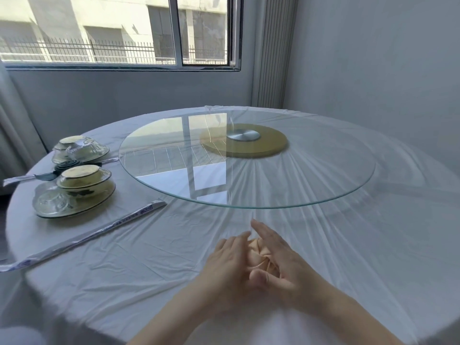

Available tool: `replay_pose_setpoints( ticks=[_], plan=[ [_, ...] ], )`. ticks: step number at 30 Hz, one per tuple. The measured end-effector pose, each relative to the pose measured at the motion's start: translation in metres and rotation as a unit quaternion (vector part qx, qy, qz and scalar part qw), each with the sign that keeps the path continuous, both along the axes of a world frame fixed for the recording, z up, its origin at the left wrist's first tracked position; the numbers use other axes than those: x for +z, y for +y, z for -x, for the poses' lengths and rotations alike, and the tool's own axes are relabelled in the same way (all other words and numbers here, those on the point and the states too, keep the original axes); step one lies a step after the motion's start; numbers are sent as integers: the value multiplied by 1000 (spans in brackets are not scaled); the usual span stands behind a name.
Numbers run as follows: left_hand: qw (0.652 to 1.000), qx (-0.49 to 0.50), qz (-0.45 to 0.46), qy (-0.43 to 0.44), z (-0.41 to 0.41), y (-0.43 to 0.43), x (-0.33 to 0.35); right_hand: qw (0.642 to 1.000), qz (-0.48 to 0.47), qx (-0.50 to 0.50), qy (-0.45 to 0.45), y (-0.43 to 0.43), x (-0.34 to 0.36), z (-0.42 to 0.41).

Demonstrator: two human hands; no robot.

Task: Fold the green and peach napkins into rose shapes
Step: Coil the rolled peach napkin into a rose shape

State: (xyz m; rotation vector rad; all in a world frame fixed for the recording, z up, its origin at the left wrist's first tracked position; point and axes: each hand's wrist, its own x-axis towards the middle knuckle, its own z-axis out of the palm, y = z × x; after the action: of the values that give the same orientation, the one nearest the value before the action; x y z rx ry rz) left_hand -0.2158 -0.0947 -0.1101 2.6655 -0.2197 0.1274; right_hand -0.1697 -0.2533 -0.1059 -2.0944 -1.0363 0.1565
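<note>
The peach napkin (258, 257) lies on the white tablecloth near the front edge, twisted into a pleated swirl. My left hand (230, 261) cups its left side with fingers laid over the cloth. My right hand (276, 257) cups its right side, index finger stretched forward, thumb pressed against the napkin's near edge. Most of the napkin is hidden between the hands. The green napkin (65, 166), a dark rolled rose with a leaf-like tail, sits at the far left between two place settings.
A round glass turntable (323, 185) on a yellow base fills the table's middle. Two stacks of plates and upturned bowls (82, 185) stand at the left. Wrapped chopsticks (99, 231) lie diagonally at the front left. Window and wall stand behind.
</note>
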Motion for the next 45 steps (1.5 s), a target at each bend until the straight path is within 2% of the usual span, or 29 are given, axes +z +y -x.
replay_pose_setpoints(
  ticks=[3,6,8,10,12,15,23,26,29,31,33,35,37,38,41,45],
  plan=[
    [997,65,49,10,10,12,0,1000,9,5,18,-3,-1,1],
    [988,82,134,11,27,24,2,1000,13,-4,4,-3,-3,3],
    [979,98,175,-39,38,24,4,999,27,-14,-27,-2,-5,2],
    [973,80,157,-146,42,16,4,997,44,-17,-56,1,-6,2],
    [963,36,91,-249,41,3,2,997,58,-19,-52,2,-6,1],
    [950,8,0,-311,32,-11,1,997,67,-25,-39,2,-2,1],
    [949,-13,-92,-303,28,-4,6,993,83,-38,-80,6,1,2],
    [939,-35,-160,-302,35,4,5,994,76,-26,-79,4,-1,0],
    [943,-43,-187,-273,33,5,1,996,59,-20,-66,4,-3,-1],
    [951,-44,-176,-250,29,3,1,999,37,-16,-32,1,-5,-2],
    [960,-44,-156,-227,27,1,3,999,1,2,38,-6,-2,-4],
    [973,-41,-125,-191,30,-1,7,988,-68,20,135,-12,6,-6],
    [973,-28,-112,-198,28,-4,12,970,-145,3,196,-16,11,-11],
    [971,-18,-112,-210,24,-5,14,966,-164,-16,201,-16,11,-12],
    [969,34,-84,-228,11,-9,23,976,-145,-51,157,-13,8,-11],
    [990,19,-3,-138,-2,-7,24,967,-154,-56,193,-20,17,-17]
  ],
)
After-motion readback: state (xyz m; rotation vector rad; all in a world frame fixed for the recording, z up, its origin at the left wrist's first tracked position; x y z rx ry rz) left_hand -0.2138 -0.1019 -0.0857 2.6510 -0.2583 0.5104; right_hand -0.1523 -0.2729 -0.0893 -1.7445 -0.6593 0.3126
